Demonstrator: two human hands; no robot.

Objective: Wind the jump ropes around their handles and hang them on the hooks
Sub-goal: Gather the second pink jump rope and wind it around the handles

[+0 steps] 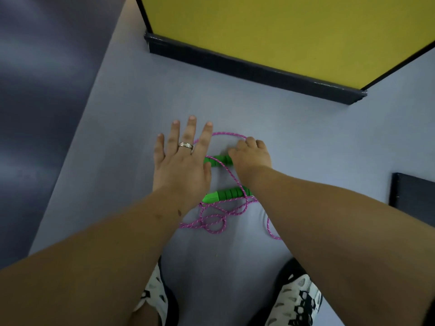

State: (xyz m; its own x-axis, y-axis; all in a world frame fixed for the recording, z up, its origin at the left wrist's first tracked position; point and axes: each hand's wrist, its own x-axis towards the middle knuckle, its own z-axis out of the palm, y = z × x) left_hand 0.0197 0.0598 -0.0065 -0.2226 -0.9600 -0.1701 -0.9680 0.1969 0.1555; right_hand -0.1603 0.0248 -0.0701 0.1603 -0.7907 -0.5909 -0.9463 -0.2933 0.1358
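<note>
A jump rope with a pink braided cord (213, 220) and two green ribbed handles lies on the grey-blue floor. The far handle (217, 160) sits between my hands; the near handle (227, 194) lies below it, with the cord tangled in loops beside it. My left hand (181, 158) hovers with fingers spread straight, its thumb by the far handle's left end. My right hand (251, 152) has its fingers curled down over the far handle's right end and the cord loop there.
A yellow panel (282, 31) with a dark base (247, 67) stands beyond the rope. A dark object (412, 196) sits at the right edge. My two shoes (296, 300) are at the bottom, close to the cord.
</note>
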